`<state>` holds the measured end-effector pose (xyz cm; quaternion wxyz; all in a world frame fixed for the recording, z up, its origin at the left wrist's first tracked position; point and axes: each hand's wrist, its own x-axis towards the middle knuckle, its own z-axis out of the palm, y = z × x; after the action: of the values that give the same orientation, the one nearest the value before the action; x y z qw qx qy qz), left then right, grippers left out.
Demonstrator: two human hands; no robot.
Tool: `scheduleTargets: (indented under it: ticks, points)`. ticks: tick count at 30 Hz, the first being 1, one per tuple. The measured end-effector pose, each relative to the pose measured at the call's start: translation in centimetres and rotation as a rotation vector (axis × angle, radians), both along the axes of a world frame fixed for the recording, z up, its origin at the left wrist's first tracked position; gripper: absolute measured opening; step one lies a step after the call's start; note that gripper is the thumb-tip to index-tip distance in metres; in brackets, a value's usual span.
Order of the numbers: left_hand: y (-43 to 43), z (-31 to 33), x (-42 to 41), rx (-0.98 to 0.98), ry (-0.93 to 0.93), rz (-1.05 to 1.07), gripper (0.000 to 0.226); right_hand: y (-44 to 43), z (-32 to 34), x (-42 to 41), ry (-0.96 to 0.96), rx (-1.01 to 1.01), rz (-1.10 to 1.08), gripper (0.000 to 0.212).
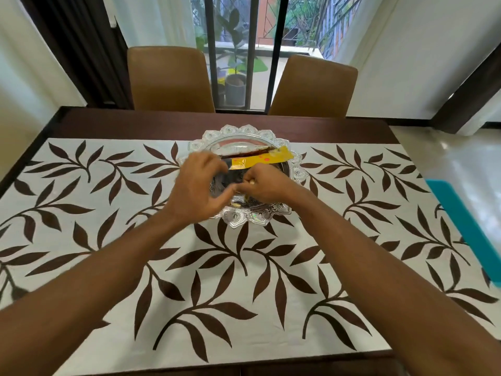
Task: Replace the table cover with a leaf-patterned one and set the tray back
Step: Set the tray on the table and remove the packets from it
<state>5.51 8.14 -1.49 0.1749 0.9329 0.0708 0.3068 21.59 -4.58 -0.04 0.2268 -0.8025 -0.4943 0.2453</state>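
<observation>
A home dining room: wooden table (189, 123), two upholstered chairs (169, 78), curtained balcony window (244, 50).

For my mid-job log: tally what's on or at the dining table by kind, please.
White table cover with brown leaf pattern: 1
Round silver tray with scalloped rim: 1
Yellow flat packet in the tray: 1
Tan upholstered chairs: 2
Teal flat item at the right edge: 1
Total: 6

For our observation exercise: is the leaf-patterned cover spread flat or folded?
Spread flat: the cover lies smooth across the table, the tray resting on it.
</observation>
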Motion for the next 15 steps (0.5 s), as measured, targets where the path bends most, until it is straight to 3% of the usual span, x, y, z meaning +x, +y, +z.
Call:
scheduleTargets:
  ticks: [5,10,15]
  points:
    - [-2.4,-2.4,-0.6,0.017,0.312,-0.147,0.041,-0.7,-0.4,0.4,0.004,-0.046,-0.012,0.039]
    - [-2.4,-2.8,0.3,0.110,0.418,-0.115,0.060,-0.3,0.3,1.1,0.028,-0.021,-0.065,0.040]
    - [-2.3,-2.0,0.9,0.173,0.609,-0.159,0.061,-0.3,-0.5,0.6,0.032,-0.046,-0.040,0.040]
